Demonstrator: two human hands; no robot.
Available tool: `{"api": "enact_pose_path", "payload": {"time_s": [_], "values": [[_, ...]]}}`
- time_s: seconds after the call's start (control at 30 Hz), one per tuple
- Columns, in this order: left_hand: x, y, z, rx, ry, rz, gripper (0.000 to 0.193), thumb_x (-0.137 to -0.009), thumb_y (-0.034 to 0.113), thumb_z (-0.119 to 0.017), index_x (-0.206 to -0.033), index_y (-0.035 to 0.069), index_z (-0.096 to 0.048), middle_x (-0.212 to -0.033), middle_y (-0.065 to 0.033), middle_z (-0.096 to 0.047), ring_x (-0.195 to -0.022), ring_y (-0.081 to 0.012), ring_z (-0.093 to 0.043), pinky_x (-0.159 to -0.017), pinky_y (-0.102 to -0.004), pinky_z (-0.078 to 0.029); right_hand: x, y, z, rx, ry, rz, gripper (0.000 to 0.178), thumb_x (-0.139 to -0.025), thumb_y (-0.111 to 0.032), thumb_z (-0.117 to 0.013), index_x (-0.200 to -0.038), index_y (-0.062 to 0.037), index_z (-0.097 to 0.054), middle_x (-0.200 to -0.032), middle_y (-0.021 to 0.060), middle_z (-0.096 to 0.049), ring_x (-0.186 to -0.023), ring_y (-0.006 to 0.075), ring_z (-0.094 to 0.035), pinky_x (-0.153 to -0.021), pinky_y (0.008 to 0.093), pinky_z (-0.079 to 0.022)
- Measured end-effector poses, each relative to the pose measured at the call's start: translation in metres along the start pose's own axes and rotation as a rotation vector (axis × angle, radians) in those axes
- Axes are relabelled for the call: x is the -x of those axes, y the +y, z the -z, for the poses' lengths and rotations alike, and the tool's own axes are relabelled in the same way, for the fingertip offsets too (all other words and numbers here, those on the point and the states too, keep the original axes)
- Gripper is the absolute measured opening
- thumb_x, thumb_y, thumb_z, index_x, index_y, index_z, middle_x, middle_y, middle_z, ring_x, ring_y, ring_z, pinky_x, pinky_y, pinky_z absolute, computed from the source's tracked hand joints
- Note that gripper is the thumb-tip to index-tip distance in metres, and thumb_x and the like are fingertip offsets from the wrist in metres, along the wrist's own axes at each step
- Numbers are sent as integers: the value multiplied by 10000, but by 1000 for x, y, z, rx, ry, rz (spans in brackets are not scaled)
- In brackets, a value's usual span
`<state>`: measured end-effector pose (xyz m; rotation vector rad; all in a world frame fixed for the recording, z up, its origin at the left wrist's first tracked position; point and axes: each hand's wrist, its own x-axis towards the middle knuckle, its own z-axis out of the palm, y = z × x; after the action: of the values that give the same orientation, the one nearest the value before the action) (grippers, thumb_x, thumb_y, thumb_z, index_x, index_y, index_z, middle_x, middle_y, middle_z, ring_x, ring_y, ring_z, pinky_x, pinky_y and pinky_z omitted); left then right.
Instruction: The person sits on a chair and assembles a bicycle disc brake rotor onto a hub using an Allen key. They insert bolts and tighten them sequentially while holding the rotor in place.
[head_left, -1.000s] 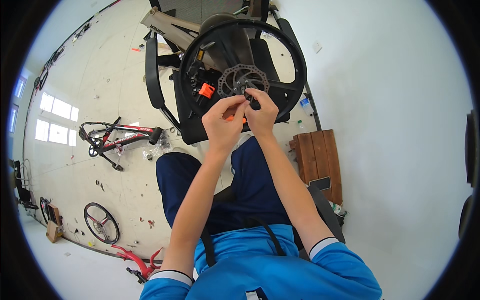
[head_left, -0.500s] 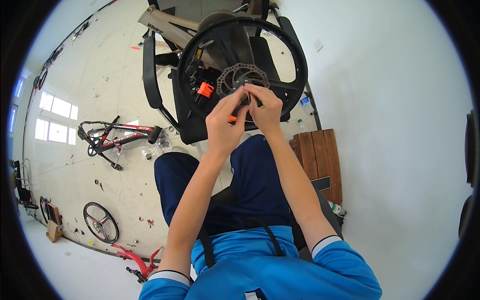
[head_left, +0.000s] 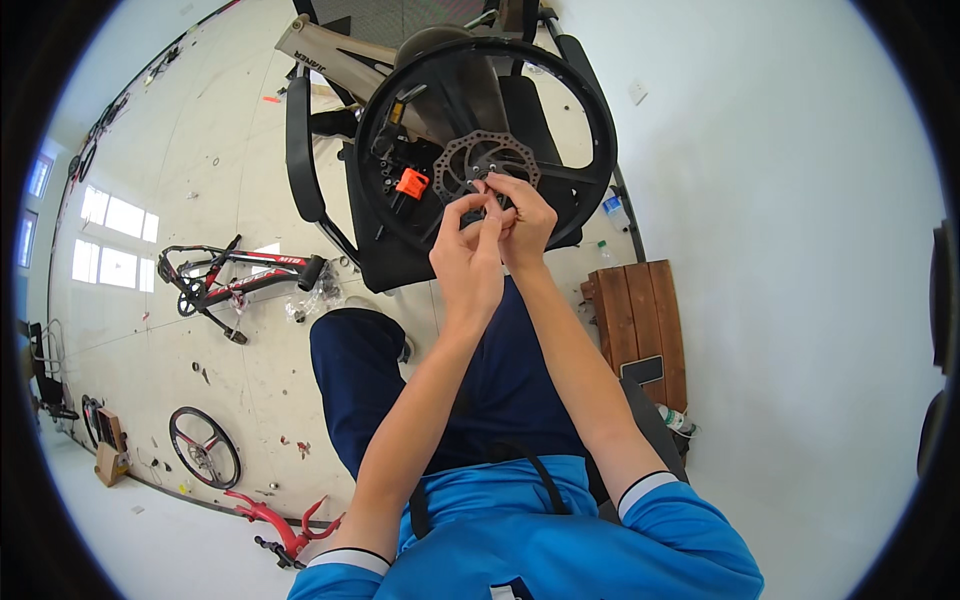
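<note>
Disc-brake rotor (head_left: 487,137) sits at the hub of the black spoked bicycle wheel (head_left: 568,173), which lies across the black armchair seat (head_left: 385,266). I view the right hand (head_left: 528,222) over the hub, thumb and forefinger drawn together, and the left hand (head_left: 468,260) just below, fingers curled, overlapping the right fingers. I cannot tell whether either grips anything. An orange piece (head_left: 412,183) lies left of the rotor.

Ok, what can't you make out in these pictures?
Head view: whether the left hand and right hand pinch anything; their fingers cover it.
Head view: lower edge of the brake disc; behind the hands.
Head view: part of the beige frame; behind the black wheel.
Head view: reddish bits on the floor; too small to identify.
</note>
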<state>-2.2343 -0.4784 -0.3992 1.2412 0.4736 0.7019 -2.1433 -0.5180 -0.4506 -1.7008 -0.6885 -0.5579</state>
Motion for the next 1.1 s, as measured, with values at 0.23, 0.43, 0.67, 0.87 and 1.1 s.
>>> {"api": "enact_pose_path", "payload": {"time_s": [0.23, 0.43, 0.67, 0.87, 1.1], "values": [[-8, 15, 24, -530, -199, -403, 356, -852, 22, -708, -1193, -26, -616, -930, -135, -715, -797, -238, -707, -776, -310, -554, -7, 9, 12, 88, -37, 64, 240, -785, 47, -714, -1003, -39, -763, -1024, 114, -759, -936, 247, -737, -822, 311, -562], [-28, 35, 29, -706, -260, -737, 321, -776, -36, -761, -1089, 21, -718, -981, -117, -671, -862, -252, -667, -767, -338, -545, -15, 7, 18, 77, -143, 76, 209, -836, 23, -670, -1008, -55, -760, -1036, 92, -758, -951, 242, -726, -866, 317, -540], [-23, 33, 22, -610, -37, -708, 234, -779, 4, -797, -1004, -5, -731, -963, -119, -711, -832, -241, -693, -781, -313, -555, -13, 7, 13, 90, -69, 105, 172, -759, 42, -729, -915, -28, -730, -956, 97, -752, -875, 262, -721, -811, 323, -553], [-17, 17, 13, -557, -186, -664, 202, -779, 11, -789, -972, -7, -735, -951, -107, -704, -806, -246, -695, -729, -310, -558, -10, 9, 0, 85, 42, 95, 172, -703, 42, -787, -800, -5, -653, -831, 118, -705, -807, 269, -714, -706, 318, -556], [-28, 8, 14, -617, -251, -747, 204, -777, -58, -718, -973, 1, -722, -923, -106, -682, -855, -265, -670, -706, -322, -544, -17, 1, 6, 90, 6, 170, 201, -763, 61, -725, -958, 10, -716, -982, 140, -744, -901, 275, -733, -768, 307, -579]]}}
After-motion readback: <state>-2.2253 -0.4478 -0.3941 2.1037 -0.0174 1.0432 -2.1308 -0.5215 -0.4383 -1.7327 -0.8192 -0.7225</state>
